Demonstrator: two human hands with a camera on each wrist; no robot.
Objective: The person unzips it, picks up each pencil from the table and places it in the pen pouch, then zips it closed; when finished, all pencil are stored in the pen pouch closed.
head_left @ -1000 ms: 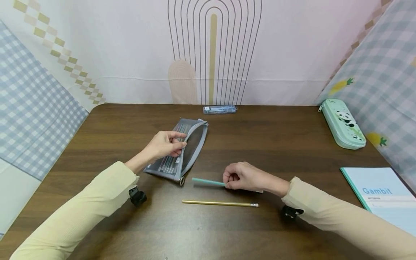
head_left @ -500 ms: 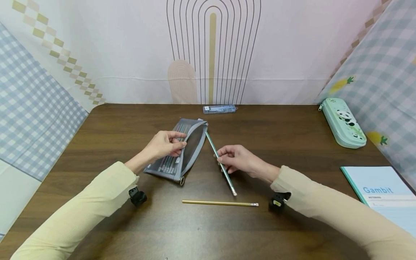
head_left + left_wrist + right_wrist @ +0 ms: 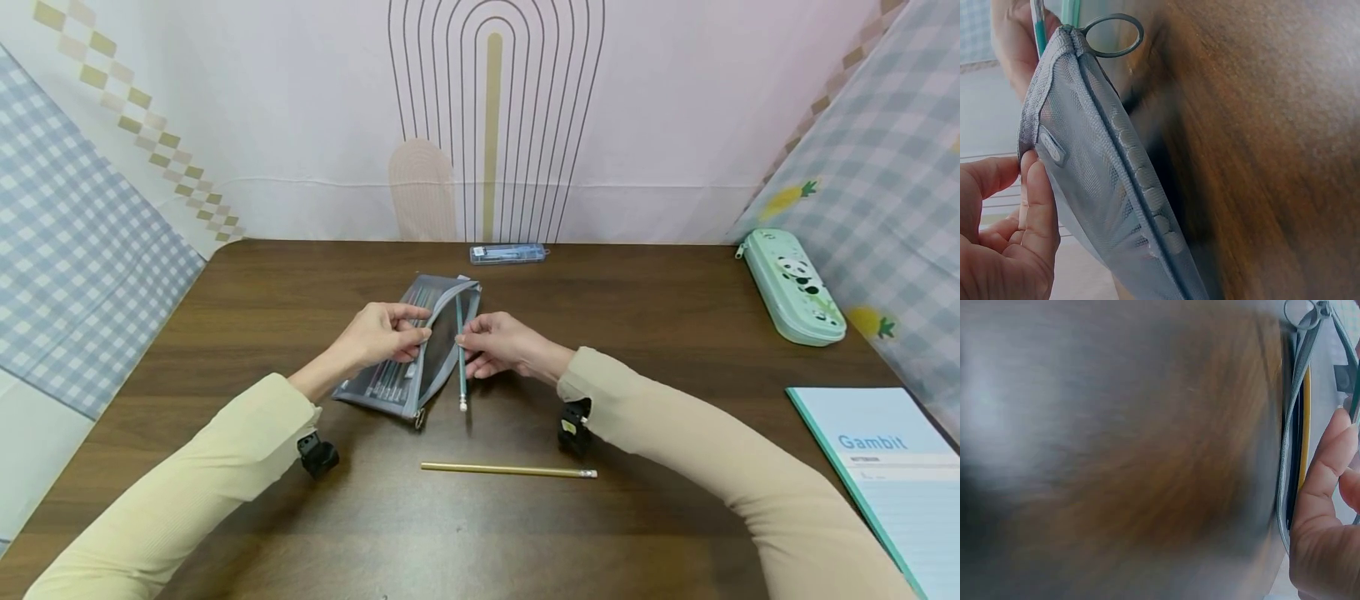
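Note:
A grey mesh pencil pouch with several pencils inside lies left of the middle, its zipped mouth spread apart. My left hand pinches the near lip of that mouth between thumb and fingers; the left wrist view shows the grip on the pouch edge. My right hand pinches a teal pencil at the opening, eraser end toward me and far end over the mouth. In the right wrist view the right hand is beside the pouch's zipper edge. A gold pencil lies on the table in front.
A small blue clear case sits at the table's back edge. On the right are a mint panda pencil case and a notebook. Patterned cloth hangs behind the wooden table.
My right hand has lifted the teal pencil, turned it from sideways to pointing away, and carried it left to the pouch mouth. My left hand has stayed on the pouch.

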